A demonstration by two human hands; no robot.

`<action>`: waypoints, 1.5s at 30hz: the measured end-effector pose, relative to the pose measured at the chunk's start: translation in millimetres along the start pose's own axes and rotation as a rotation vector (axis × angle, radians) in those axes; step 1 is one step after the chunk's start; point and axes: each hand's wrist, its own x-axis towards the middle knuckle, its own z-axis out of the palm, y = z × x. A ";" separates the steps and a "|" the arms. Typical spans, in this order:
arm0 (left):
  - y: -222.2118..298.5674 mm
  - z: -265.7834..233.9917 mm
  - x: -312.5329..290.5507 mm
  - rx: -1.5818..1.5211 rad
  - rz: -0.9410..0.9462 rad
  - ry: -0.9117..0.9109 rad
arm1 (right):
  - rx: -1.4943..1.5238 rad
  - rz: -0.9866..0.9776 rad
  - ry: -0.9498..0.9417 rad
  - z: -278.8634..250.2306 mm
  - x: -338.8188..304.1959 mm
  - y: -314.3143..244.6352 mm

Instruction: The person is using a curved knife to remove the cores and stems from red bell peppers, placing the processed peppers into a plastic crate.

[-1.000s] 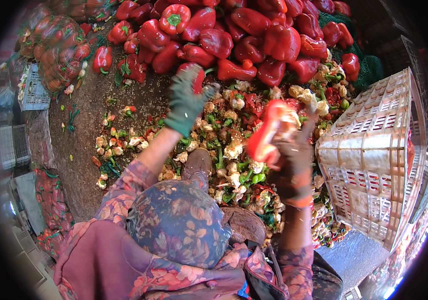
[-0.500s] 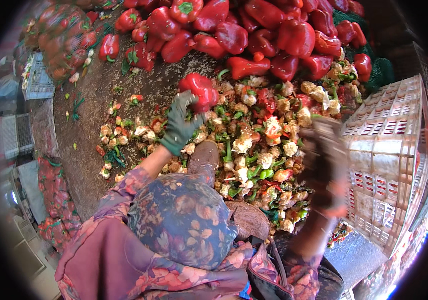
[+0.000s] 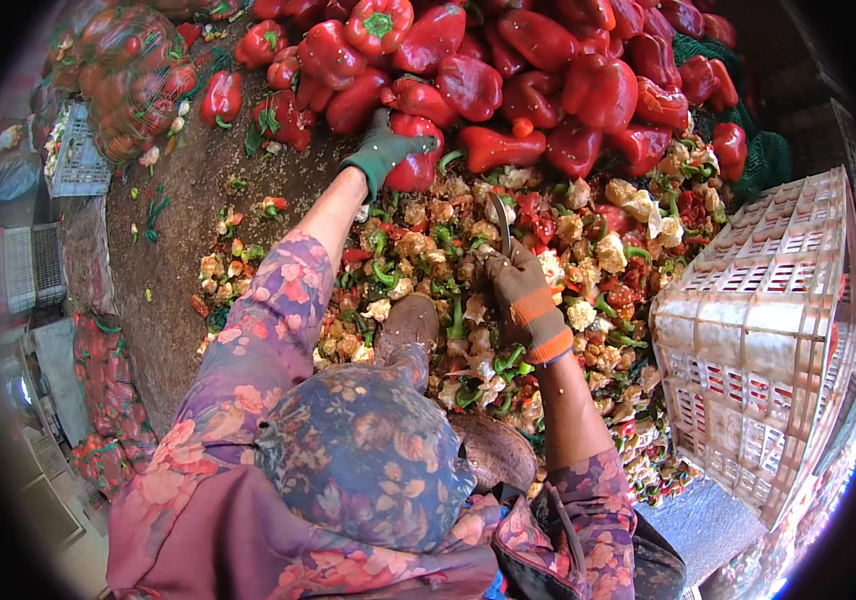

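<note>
My left hand (image 3: 384, 157), in a green glove, reaches to the near edge of the heap of red bell peppers. Its fingers and thumb are closed around one red bell pepper (image 3: 414, 174), which the glove partly covers. In a brown glove with an orange cuff, my right hand (image 3: 520, 290) grips a small knife (image 3: 500, 224). The blade points away from me, and the handle is hidden in the fist. Beneath and around that hand lie many cut-out pepper cores (image 3: 581, 312) with green stems and pale seeds.
A white plastic crate (image 3: 763, 300) leans tilted at my right. The pepper heap (image 3: 538, 95) spans the far side, with green netting (image 3: 763, 160) beside it. Net sacks of peppers (image 3: 123, 80) stand far left. My shoe (image 3: 412, 325) rests among the cores.
My left hand has moved forward and closed on a bell pepper. My right hand, blurred near the crate before, has swung left over the cores, and the knife now shows.
</note>
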 end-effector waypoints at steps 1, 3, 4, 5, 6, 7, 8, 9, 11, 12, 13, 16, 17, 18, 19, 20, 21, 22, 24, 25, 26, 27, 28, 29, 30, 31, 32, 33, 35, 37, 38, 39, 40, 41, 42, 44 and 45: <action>-10.7 0.5 9.6 -0.141 0.083 0.009 | 0.017 0.040 -0.016 2.7 7.2 -2.1; -12.3 3.8 7.7 -0.206 0.103 -0.006 | 0.051 0.133 -0.031 6.6 25.8 1.6; -10.2 5.5 -4.3 -0.235 0.095 -0.029 | 0.061 0.139 0.000 6.7 33.8 2.5; -4.9 4.8 -15.8 -0.263 0.095 -0.043 | 0.068 0.092 -0.003 7.8 35.4 -3.6; 1.9 7.4 -38.4 -0.362 0.177 -0.032 | 0.079 0.049 0.000 9.4 34.4 -10.3; 6.2 0.9 -56.2 -0.340 0.240 -0.038 | 0.030 0.007 -0.023 11.0 32.2 -14.0; 20.6 -1.0 -74.9 -0.369 0.306 -0.053 | -0.017 -0.034 -0.030 10.3 30.6 -16.7; 35.8 -7.5 -92.0 -0.392 0.366 -0.051 | -0.062 -0.080 -0.051 11.6 27.8 -21.1; 50.0 -12.5 -99.9 -0.170 0.563 -0.108 | -0.084 -0.148 -0.105 14.2 24.9 -28.4; 56.7 -12.6 -101.7 -0.057 0.661 -0.140 | -0.046 -0.171 -0.125 16.4 24.4 -27.0; 64.7 -11.3 -103.8 -0.002 0.780 -0.169 | 0.005 -0.057 -0.148 14.3 20.2 -35.4; 85.2 -0.3 -110.0 -0.229 0.648 -0.129 | 0.037 -0.086 -0.135 4.5 12.3 -32.3; 89.4 2.8 -109.0 -0.365 0.585 -0.132 | -0.104 -0.087 -0.100 5.5 2.0 -25.7; 93.9 4.8 -108.3 -0.499 0.520 -0.138 | -0.372 -0.111 -0.129 3.2 -9.1 -11.7; 100.5 2.1 -109.8 -0.542 0.452 -0.147 | -0.642 -0.136 -0.161 -0.8 -21.7 1.9; 102.2 1.4 -105.7 -0.605 0.448 -0.142 | -0.512 -0.121 -0.099 -8.3 -37.5 11.9; 103.0 2.8 -104.5 -0.663 0.435 -0.143 | -0.375 -0.101 -0.039 -15.7 -48.8 19.9; 106.9 4.6 -111.8 -0.692 0.385 -0.186 | -0.073 -0.189 0.149 -21.0 -55.0 9.3; 128.4 6.0 -128.8 -0.755 0.300 -0.281 | -0.246 -0.298 0.302 -38.5 -48.2 -40.8; 123.8 14.5 -132.8 -0.769 0.346 -0.322 | -0.390 -0.581 0.372 -42.8 -39.2 -48.6; 128.4 24.0 -140.8 -0.847 0.337 -0.401 | -0.036 -0.448 0.219 -41.1 -38.4 -66.1; 132.1 31.4 -149.3 -0.924 0.326 -0.479 | 0.314 -0.311 0.060 -38.7 -41.6 -81.5; 138.5 33.0 -158.2 -1.042 0.232 -0.502 | 0.268 -0.311 0.033 -52.4 -43.7 -74.6; 156.2 26.6 -169.2 -1.055 0.115 -0.544 | 0.560 -0.244 -0.009 -55.4 -40.8 -68.8; 153.1 30.8 -163.4 -1.117 0.071 -0.614 | 0.640 -0.294 -0.008 -56.3 -41.3 -64.8; 151.2 33.5 -158.5 -1.175 0.028 -0.678 | 0.707 -0.295 -0.009 -56.8 -43.4 -65.3; 155.3 35.8 -162.2 -1.216 0.032 -0.640 | 0.775 -0.291 -0.007 -56.6 -47.1 -64.4; 152.9 40.4 -161.9 -1.381 -0.031 -0.728 | 0.888 -0.294 0.002 -57.3 -51.2 -62.6; 151.7 48.1 -165.8 -1.536 -0.113 -0.682 | 0.854 -0.270 0.068 -57.6 -64.6 -70.8; 153.2 53.2 -162.5 -1.507 -0.098 -0.707 | 0.616 -0.293 0.130 -59.9 -78.3 -72.9; 150.1 56.1 -155.0 -1.465 -0.098 -0.754 | 0.454 -0.300 0.181 -59.5 -89.2 -81.2; 147.7 59.9 -149.6 -1.422 -0.098 -0.801 | 0.197 -0.522 0.294 -51.0 -100.5 -89.6; 149.4 68.5 -148.1 -1.436 -0.178 -0.746 | -0.146 -0.774 0.369 -52.1 -103.4 -91.3; 144.9 79.9 -141.7 -1.433 -0.170 -0.649 | -0.505 -1.006 0.434 -53.8 -106.5 -92.6; 141.1 84.2 -144.3 -1.464 -0.141 -0.665 | -0.546 -0.879 0.492 -51.7 -112.9 -89.6; 152.4 86.7 -140.4 -1.392 -0.182 -0.683 | -0.209 -0.852 0.546 -60.2 -123.6 -102.7; 163.8 86.6 -148.1 -1.476 -0.159 -0.741 | -0.035 -0.834 0.563 -64.8 -131.3 -109.6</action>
